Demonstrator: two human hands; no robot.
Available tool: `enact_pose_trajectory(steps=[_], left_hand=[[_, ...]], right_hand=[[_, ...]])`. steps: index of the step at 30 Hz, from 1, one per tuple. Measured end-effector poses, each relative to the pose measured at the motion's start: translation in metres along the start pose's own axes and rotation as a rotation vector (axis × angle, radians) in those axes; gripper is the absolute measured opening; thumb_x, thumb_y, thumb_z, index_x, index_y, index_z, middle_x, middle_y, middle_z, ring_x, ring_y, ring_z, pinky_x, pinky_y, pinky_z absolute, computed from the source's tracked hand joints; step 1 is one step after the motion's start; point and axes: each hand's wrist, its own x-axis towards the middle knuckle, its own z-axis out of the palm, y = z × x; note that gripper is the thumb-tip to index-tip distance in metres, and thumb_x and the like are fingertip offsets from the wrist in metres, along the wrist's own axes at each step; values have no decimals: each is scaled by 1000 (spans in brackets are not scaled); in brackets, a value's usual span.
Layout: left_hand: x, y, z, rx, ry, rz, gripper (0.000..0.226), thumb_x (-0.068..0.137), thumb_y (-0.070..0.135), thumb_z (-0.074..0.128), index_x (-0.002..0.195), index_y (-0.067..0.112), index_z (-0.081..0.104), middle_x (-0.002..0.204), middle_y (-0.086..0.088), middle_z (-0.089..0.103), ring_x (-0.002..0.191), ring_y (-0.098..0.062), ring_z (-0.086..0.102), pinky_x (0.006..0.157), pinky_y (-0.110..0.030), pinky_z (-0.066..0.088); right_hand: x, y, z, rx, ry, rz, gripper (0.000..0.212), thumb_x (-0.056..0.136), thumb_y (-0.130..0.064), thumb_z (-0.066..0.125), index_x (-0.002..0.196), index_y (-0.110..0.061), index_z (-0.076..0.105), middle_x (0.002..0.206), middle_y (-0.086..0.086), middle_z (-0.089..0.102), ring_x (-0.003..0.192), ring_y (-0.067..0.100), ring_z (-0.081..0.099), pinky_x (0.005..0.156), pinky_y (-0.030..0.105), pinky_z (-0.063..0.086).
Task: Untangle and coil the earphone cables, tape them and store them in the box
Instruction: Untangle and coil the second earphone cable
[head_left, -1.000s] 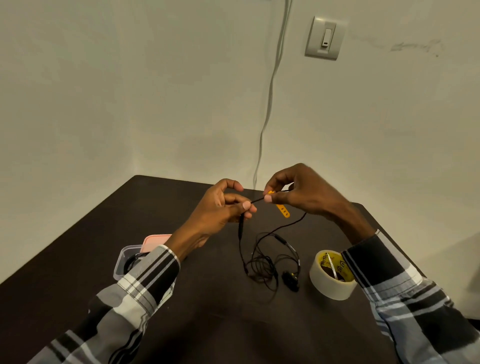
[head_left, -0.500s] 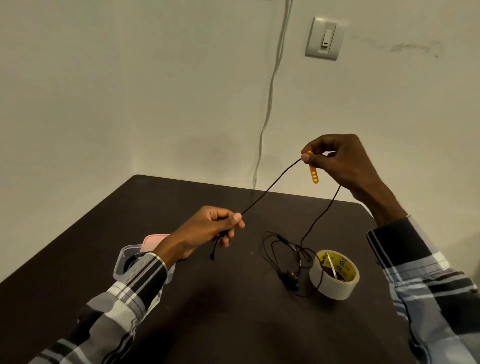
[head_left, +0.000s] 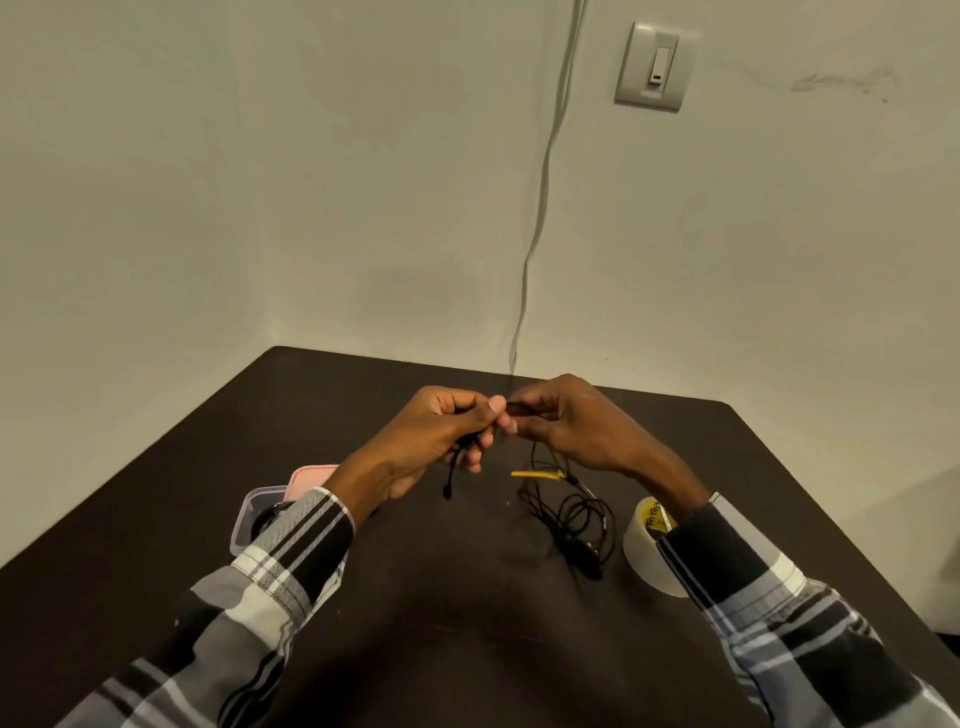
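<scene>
On the dark table (head_left: 467, 597), the tape roll (head_left: 641, 551) sits just right of the loose cable (head_left: 571, 514) heap; the clear box (head_left: 249, 519) (pink lid behind it) lies at left. Farther on, left hand (head_left: 436, 436) and right hand (head_left: 576, 426) meet, each pinching the cable, its plug end dangling below the left

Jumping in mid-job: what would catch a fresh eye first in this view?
Both hands meet above the middle of the dark brown table, the left hand and right hand pinching a thin black earphone cable whose tangled remainder lies on the table below the right hand. A cream roll of tape sits just right of that tangle, and a clear plastic box shows behind the left sleeve.
</scene>
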Motion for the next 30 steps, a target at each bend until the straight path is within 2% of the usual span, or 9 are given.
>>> enact_pose_trajectory(steps=[2, 5, 9, 11, 14, 20, 24, 27, 30], left_hand=[[-1, -1, -2, 3, 0, -3, 25, 93, 33, 62, 90, 12, 75, 68, 0, 59, 56, -10, 54, 58, -24, 52], [-2, -5, -6, 7, 28, -14, 27, 90, 35, 63, 93, 10, 75, 68, -1, 60, 57, -11, 55, 59, -24, 52], [-3, -7, -6, -13, 44, -29, 32, 88, 38, 64, 93, 9, 75, 68, -1, 60, 59, -12, 55, 60, -24, 53], [-3, -7, -4, -6, 28, -37, 32, 88, 39, 64, 93, 9, 75, 68, -1, 60, 60, -13, 56, 61, -24, 53], [-5, -8, -1, 8, -21, -45, 31, 88, 35, 65, 96, 7, 75, 69, -2, 61, 62, -13, 58, 64, -25, 54], [-15, -7, 4, 11, -148, -58, 27, 89, 33, 62, 86, 7, 71, 69, -4, 62, 62, -14, 60, 68, -29, 56], [-22, 2, 14, -141, -225, 34, 29, 86, 39, 60, 71, 15, 66, 75, -7, 66, 65, -16, 64, 66, -30, 57], [-24, 14, 18, -374, -256, 156, 30, 86, 37, 56, 66, 15, 63, 99, -16, 73, 87, -24, 72, 73, -33, 60], [-24, 28, 16, -564, -339, 268, 31, 88, 40, 62, 70, 15, 63, 130, -22, 61, 123, -32, 59, 91, -39, 55]], right_hand=[[-2, -1, -4, 72, 24, 4, 15, 96, -18, 64, 100, -11, 76, 84, 3, 76, 84, 17, 72, 86, 40, 57], [-9, -4, -18, 269, 24, 49, 18, 96, -14, 61, 104, -4, 74, 79, 11, 75, 72, 17, 71, 71, 28, 58], [-16, -5, -32, 392, 153, 70, 26, 100, -22, 55, 100, -3, 73, 65, 5, 67, 47, 12, 52, 47, 20, 39], [-17, -5, -36, 416, 246, 69, 31, 102, -25, 51, 99, -3, 72, 62, 8, 61, 43, 11, 39, 45, 19, 32], [-17, -3, -42, 422, 376, 90, 32, 103, -25, 49, 96, -4, 72, 58, 9, 56, 43, 12, 32, 46, 21, 27], [-15, 6, -52, 428, 592, 148, 31, 104, -26, 50, 92, -9, 73, 54, 3, 55, 43, 11, 33, 44, 18, 29], [-13, 13, -46, 421, 650, 169, 27, 102, -22, 54, 94, -3, 73, 57, 8, 54, 38, 3, 38, 43, 13, 30], [-15, 20, -36, 406, 621, 204, 23, 99, -22, 60, 94, -3, 73, 58, 8, 55, 37, 1, 39, 43, 11, 31], [-19, 27, -18, 371, 499, 263, 20, 96, -26, 64, 92, -10, 75, 59, 4, 60, 43, 0, 42, 45, 12, 34]])
